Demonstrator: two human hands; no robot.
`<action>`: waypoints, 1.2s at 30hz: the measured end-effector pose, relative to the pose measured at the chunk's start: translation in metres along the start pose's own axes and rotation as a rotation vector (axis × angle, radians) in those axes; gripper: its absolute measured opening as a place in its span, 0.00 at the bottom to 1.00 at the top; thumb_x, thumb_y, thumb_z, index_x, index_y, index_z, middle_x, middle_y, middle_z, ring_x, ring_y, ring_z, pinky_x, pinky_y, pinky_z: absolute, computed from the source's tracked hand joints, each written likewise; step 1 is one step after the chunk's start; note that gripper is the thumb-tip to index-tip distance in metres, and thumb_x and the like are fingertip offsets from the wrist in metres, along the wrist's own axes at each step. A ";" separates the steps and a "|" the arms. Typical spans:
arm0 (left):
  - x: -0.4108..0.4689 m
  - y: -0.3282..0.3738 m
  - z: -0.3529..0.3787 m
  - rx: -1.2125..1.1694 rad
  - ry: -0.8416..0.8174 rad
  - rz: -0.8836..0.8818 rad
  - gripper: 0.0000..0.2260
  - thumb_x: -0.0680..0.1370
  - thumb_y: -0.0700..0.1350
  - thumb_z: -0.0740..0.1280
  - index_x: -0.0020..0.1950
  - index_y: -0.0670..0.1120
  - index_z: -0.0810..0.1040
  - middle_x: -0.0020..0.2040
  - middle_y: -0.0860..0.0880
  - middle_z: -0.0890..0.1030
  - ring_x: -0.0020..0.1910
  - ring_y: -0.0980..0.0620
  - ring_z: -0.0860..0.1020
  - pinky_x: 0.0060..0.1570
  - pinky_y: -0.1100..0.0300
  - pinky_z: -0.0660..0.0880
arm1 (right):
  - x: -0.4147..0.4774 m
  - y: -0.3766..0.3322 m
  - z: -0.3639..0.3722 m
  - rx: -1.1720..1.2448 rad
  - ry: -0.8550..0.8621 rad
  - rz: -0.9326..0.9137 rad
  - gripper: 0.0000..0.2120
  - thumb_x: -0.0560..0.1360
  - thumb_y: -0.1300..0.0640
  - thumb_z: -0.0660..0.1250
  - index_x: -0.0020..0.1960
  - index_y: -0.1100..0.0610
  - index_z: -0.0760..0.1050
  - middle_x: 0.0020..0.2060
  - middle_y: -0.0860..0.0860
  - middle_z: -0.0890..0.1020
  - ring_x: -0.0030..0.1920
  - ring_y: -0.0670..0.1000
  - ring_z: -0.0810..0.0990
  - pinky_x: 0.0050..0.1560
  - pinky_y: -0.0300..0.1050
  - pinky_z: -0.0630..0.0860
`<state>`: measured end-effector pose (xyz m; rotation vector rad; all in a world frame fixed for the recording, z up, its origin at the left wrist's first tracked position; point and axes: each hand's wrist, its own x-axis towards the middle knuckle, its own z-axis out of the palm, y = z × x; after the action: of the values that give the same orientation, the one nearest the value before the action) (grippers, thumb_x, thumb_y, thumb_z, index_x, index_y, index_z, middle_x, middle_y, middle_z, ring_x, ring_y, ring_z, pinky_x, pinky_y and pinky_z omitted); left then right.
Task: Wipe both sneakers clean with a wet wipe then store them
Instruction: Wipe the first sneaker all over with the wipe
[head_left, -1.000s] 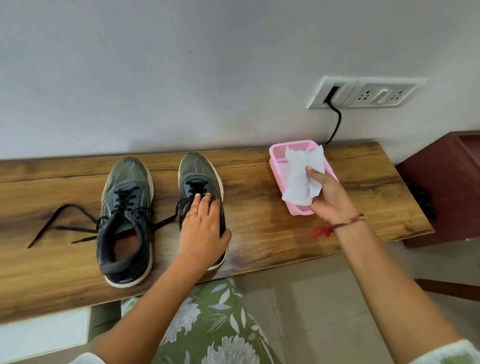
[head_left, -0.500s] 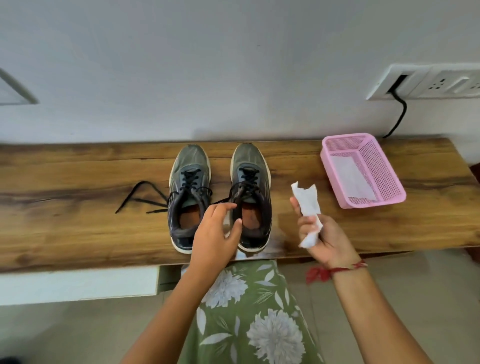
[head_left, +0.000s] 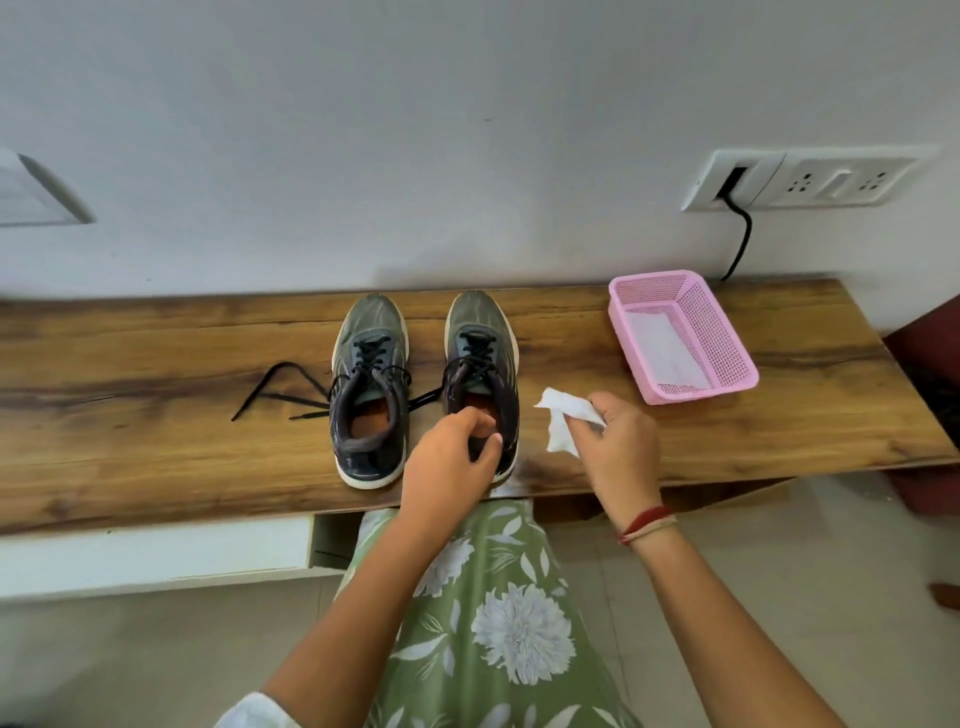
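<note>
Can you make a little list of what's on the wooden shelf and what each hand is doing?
Shelf: wooden, against the wall
Shoes: left shoe and right shoe, side by side, toes toward the wall
Left hand: grips the right shoe's heel
Right hand: holds a white wipe
Basket: pink, right of the shoes, a white sheet inside
</note>
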<state>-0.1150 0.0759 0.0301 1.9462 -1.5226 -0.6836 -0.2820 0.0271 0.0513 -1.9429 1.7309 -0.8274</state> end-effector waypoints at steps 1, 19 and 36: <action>-0.001 -0.001 0.001 0.008 0.002 0.000 0.08 0.77 0.50 0.64 0.54 0.50 0.78 0.50 0.55 0.81 0.48 0.56 0.77 0.45 0.59 0.74 | -0.002 0.001 0.001 -0.055 0.008 -0.045 0.13 0.74 0.60 0.67 0.33 0.57 0.68 0.27 0.52 0.71 0.29 0.53 0.70 0.27 0.42 0.61; 0.032 -0.031 0.022 0.283 -0.145 0.133 0.13 0.80 0.56 0.60 0.59 0.52 0.78 0.48 0.50 0.83 0.51 0.50 0.79 0.62 0.54 0.64 | -0.014 0.012 0.029 0.900 -0.082 0.899 0.09 0.75 0.68 0.61 0.52 0.65 0.77 0.32 0.53 0.80 0.27 0.45 0.75 0.24 0.33 0.69; -0.017 -0.068 0.037 -0.980 -0.074 -0.438 0.13 0.79 0.42 0.65 0.63 0.44 0.76 0.60 0.46 0.80 0.63 0.50 0.75 0.68 0.49 0.67 | -0.037 -0.012 0.008 0.978 -0.098 0.548 0.08 0.75 0.66 0.65 0.53 0.65 0.79 0.43 0.54 0.83 0.37 0.42 0.81 0.35 0.31 0.74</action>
<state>-0.0975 0.1005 -0.0433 1.4484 -0.5482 -1.3727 -0.2698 0.0642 0.0472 -0.8045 1.2945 -1.0502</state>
